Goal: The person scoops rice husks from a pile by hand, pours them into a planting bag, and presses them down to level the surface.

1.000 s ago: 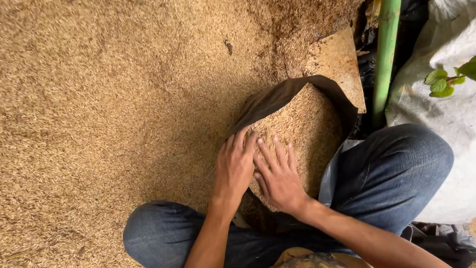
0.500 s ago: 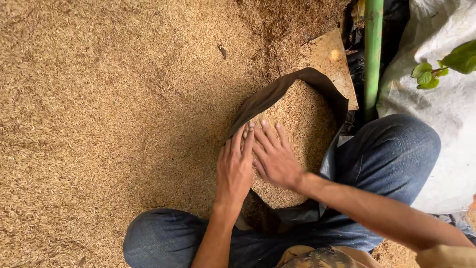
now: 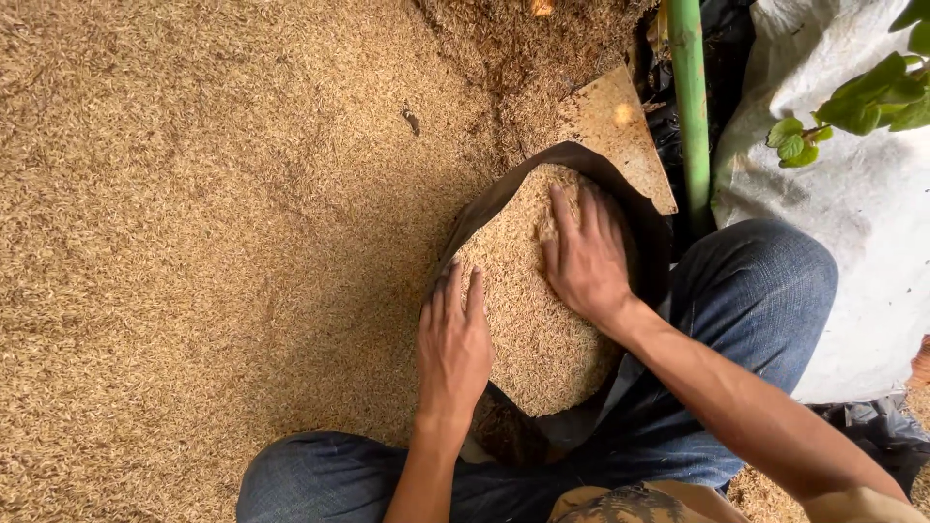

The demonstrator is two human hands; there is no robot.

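A dark bag [image 3: 504, 199] filled with tan husks [image 3: 523, 310] lies open between my knees. My left hand [image 3: 453, 344] rests flat on the bag's near left rim, fingers together and pointing away from me. My right hand [image 3: 586, 257] lies palm down on the husks inside the bag, fingers spread toward its far edge. Neither hand holds anything.
A wide heap of the same husks [image 3: 194, 242] covers the ground to the left. A green pole [image 3: 690, 107] stands at the upper right beside a white sack [image 3: 852, 242] and green leaves [image 3: 852, 107]. A flat board [image 3: 620, 136] lies behind the bag. My jeans-clad knees frame the bag.
My right hand has slid from beside the left hand up across the husks toward the bag's far side. The left hand stayed at the near rim.
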